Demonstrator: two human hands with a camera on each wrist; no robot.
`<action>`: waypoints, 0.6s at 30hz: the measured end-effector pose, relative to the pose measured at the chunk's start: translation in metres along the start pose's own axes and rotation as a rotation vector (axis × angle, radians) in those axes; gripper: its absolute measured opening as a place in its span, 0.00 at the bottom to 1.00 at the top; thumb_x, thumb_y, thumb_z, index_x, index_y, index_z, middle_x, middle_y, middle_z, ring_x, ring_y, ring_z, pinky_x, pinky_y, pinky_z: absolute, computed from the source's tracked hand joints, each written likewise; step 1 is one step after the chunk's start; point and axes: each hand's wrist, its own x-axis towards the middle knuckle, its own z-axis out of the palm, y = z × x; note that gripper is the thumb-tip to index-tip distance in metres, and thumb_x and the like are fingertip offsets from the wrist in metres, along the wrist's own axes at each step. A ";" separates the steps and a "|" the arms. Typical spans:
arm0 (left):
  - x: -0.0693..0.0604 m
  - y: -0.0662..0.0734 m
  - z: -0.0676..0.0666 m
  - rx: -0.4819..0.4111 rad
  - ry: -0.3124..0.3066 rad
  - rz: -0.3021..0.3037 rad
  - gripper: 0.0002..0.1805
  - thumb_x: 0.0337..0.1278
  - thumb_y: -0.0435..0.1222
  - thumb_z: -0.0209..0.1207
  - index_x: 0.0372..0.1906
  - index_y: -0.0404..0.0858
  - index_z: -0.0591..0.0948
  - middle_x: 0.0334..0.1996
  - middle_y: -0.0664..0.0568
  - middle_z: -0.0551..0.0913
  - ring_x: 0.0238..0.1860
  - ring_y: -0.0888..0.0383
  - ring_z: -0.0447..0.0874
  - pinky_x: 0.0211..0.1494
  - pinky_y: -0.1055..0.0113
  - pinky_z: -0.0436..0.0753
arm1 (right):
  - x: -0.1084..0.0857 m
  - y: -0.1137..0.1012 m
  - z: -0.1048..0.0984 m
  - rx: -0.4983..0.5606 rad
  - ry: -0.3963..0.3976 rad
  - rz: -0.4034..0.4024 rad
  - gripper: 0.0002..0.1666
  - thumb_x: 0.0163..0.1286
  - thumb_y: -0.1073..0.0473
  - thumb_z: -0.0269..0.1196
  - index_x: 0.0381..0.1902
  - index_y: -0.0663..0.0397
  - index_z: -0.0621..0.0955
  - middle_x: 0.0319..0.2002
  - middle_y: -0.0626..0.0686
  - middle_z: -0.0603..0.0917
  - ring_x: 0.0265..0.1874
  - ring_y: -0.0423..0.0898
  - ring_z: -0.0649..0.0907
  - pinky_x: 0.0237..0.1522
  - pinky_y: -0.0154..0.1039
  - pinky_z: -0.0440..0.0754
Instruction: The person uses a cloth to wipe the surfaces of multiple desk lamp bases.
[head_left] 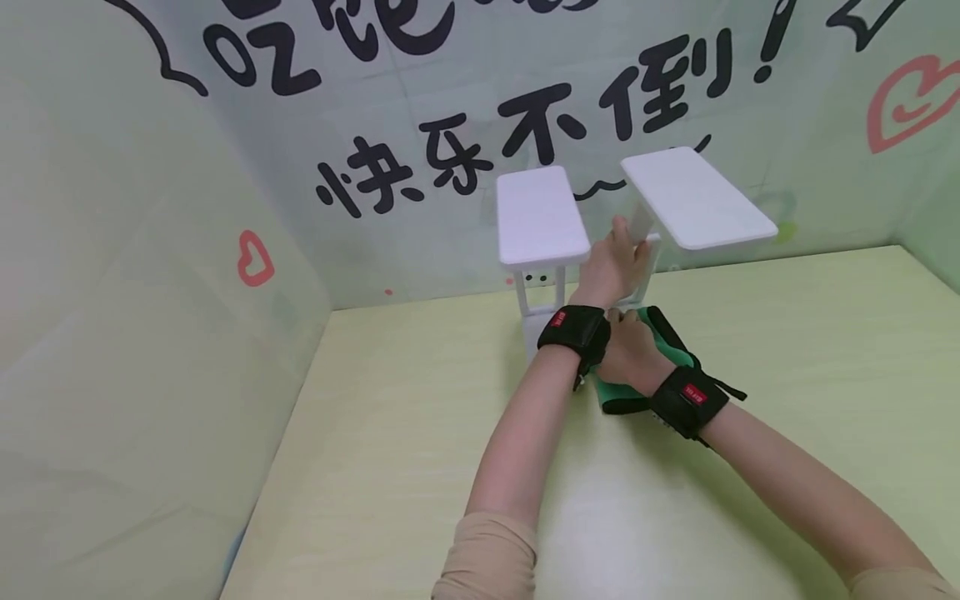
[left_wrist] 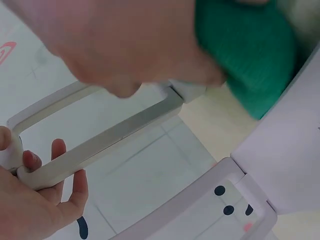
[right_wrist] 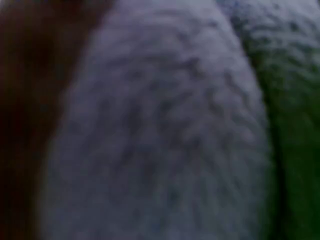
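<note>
A white stand carries two flat rectangular panels, a left panel [head_left: 542,215] and a right panel [head_left: 697,198], on slim frame-like supports. My left hand [head_left: 613,265] grips the support under the right panel; in the left wrist view its fingers curl round one end of the open white frame [left_wrist: 120,125]. Below and crossing close to it, my right hand [head_left: 633,348] holds a green cloth [head_left: 621,398] with black edging. That green cloth [left_wrist: 255,60] hangs beside the stand's white base [left_wrist: 290,145]. Blurred grey fuzzy fabric [right_wrist: 160,130] fills most of the right wrist view.
The stand is on a pale yellow tabletop [head_left: 390,433], near its back edge. Behind rises a pale wall sheet [head_left: 420,250] printed with large black characters and red hearts. Another pale sheet [head_left: 135,375] borders the left side. Black bands [head_left: 576,333] wrap both wrists.
</note>
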 end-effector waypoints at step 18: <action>0.001 -0.004 -0.002 -0.035 -0.005 0.038 0.20 0.72 0.49 0.44 0.55 0.39 0.59 0.44 0.49 0.79 0.35 0.58 0.79 0.35 0.68 0.76 | -0.012 0.036 0.000 -0.058 -0.070 -0.270 0.32 0.53 0.43 0.70 0.52 0.55 0.81 0.56 0.71 0.71 0.45 0.67 0.76 0.30 0.51 0.82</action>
